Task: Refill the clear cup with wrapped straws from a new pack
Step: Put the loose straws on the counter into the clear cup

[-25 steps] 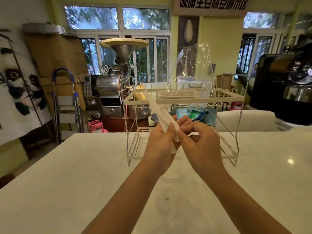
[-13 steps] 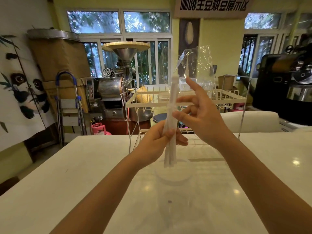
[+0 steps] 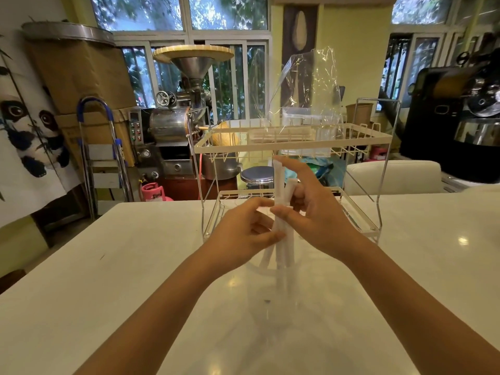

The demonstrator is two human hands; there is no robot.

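A bundle of white wrapped straws (image 3: 278, 182) stands nearly upright between my hands, its lower ends fanning out inside the clear cup (image 3: 261, 270) on the white table. The cup is see-through and faint, so only its rim shows. My left hand (image 3: 243, 234) pinches the bundle from the left. From the right, my right hand (image 3: 316, 220) holds the same bundle with thumb and fingers. The opened clear pack (image 3: 305, 90) sits on the top shelf of the rack, and more straws (image 3: 281, 133) lie in its bottom.
A two-tier wire and acrylic rack (image 3: 295, 143) stands just behind my hands on the white table (image 3: 121, 280). Beyond the table are a metal roasting machine (image 3: 178, 123), a step ladder (image 3: 100, 158), a pink gas bottle (image 3: 154, 192) and a black machine (image 3: 460, 117).
The bundle went from tilted in both hands to upright, then came down into the cup. My right hand let go, lifted, then closed on the straws again.
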